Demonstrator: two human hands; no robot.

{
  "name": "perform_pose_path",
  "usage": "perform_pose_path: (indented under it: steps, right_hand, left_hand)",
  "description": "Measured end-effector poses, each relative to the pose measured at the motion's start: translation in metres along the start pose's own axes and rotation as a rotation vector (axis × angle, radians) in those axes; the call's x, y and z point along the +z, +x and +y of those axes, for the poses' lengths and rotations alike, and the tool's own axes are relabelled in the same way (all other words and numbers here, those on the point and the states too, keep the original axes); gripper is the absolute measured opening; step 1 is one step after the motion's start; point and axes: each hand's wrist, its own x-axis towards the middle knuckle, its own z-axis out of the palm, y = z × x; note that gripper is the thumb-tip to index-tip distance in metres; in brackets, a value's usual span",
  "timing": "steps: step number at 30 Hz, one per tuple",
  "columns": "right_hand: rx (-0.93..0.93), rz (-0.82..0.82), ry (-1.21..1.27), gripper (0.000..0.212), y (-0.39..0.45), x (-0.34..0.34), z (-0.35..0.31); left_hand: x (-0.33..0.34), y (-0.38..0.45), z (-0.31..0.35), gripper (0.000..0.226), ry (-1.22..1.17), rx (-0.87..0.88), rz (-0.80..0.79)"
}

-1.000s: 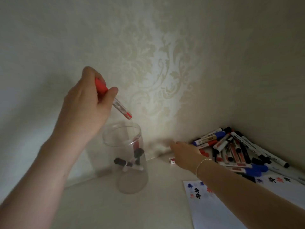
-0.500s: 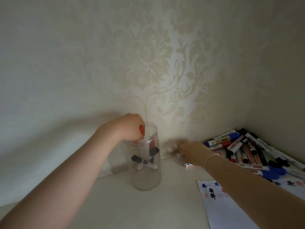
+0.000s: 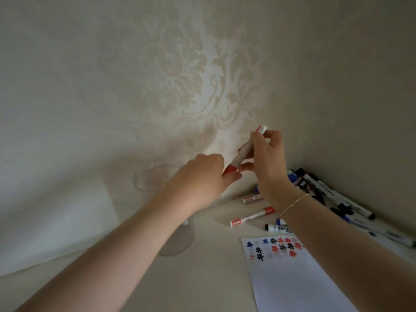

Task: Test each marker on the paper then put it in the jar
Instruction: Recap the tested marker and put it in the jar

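Now both hands meet mid-air on a red marker (image 3: 244,149), the right hand (image 3: 267,161) curled round its white barrel, the left hand (image 3: 202,179) pinching its red cap, with the jar (image 3: 153,179) at nine o'clock and the paper (image 3: 292,278) at five o'clock.

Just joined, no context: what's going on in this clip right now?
A person is testing markers. The right hand holds a red marker up in the air, and the left hand pinches its red cap, apparently to pull it off. The clear jar stands behind the left arm. The paper already carries red, blue and black test marks. More markers lie in a pile in the corner, and a few loose ones lie by the paper.
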Motion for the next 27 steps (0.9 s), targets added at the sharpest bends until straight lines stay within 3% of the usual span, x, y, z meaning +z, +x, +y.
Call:
perform_pose_path:
  steps: [3, 7, 14, 16, 18, 21, 27]
  right_hand:
    - [0.115, -0.037, 0.024, 0.012, -0.006, -0.016, -0.004]
    - [0.249, -0.313, -0.094, 0.029, -0.010, -0.043, 0.000]
    - [0.313, -0.515, -0.089, 0.024, -0.019, -0.080, -0.005]
    - [0.273, -0.469, -0.150, 0.025, -0.019, -0.090, -0.004]
    - [0.203, -0.280, -0.190, 0.025, -0.016, -0.101, 0.000]
    - [0.178, -0.051, -0.229, 0.021, -0.013, -0.120, 0.008]
    - [0.279, 0.014, -0.280, 0.015, -0.023, -0.135, 0.039]
  left_hand:
    - [0.027, 0.004, 0.006, 0.020, -0.311, 0.064, -0.087]
    - [0.045, -0.001, 0.013, 0.021, -0.534, 0.230, -0.157]
    - [0.070, -0.012, 0.027, 0.021, -1.018, 0.223, -0.351]
    - [0.078, -0.014, 0.031, 0.019, -0.918, 0.251, -0.379]
    - [0.093, -0.010, 0.022, 0.015, -0.641, 0.220, -0.324]
    - [0.126, -0.002, -0.016, 0.029, -0.180, 0.162, -0.240]
    - [0.167, -0.003, -0.057, 0.036, -0.122, 0.173, -0.045]
